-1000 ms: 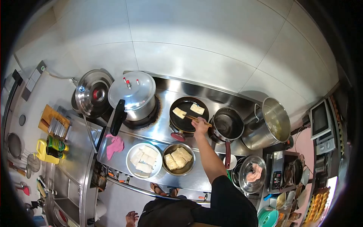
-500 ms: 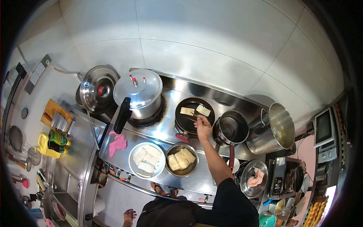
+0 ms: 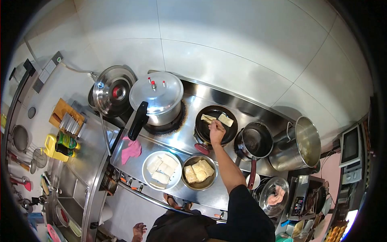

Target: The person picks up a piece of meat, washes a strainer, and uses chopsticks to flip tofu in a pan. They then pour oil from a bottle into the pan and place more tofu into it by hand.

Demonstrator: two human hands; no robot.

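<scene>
My right hand [image 3: 217,132] is closed on wooden chopsticks, now mostly hidden by the hand, above a black frying pan [image 3: 229,136] on the stove. Just beyond the fingers, a pale folded food parcel [image 3: 208,119] is tilted in the pan. Beside it lies a second pale parcel [image 3: 225,119], flat. Low in the view hangs my left hand [image 3: 139,230], empty, fingers loosely curled and apart, away from the stove. A white plate [image 3: 146,177] of pale parcels and a steel bowl [image 3: 215,177] of yellowish browned ones stand in front of the pan.
Left of the pan stands a pressure cooker [image 3: 159,97], its black handle pointing towards me, near a pink cloth [image 3: 131,150]. To the right are a dark saucepan [image 3: 254,139] with a red handle and a tall steel pot [image 3: 290,147]. A glass lid [image 3: 264,197] lies nearer me.
The left parcel has gone from lying flat to tilted under my right hand, and the chopsticks have become mostly hidden. The whole view has shifted slightly. My left hand still hangs low.
</scene>
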